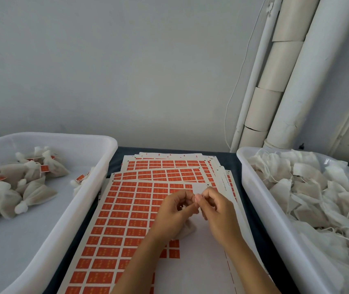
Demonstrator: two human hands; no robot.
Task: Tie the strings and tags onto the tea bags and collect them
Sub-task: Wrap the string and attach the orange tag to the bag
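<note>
Fingertips [197, 198] of both my hands are meeting over the label sheets, pinching something tiny between them; I am guessing it is a tag or string end, but it is too small to tell. My left hand [174, 211] is curling round a tea bag [187, 230], whose white corner is poking out beneath the palm, just above the top sheet [116, 209]. My right hand [219, 211] is pinching from the other side. Finished bags [21, 187] are lying in the left tub [97, 166]; untied ones [309, 187] are filling the right tub [254, 187]. I am judging the risk to be a slip: if the pinch is loosening while I pull, the knot may come slack, or the bag may drop onto the sheets.
</note>
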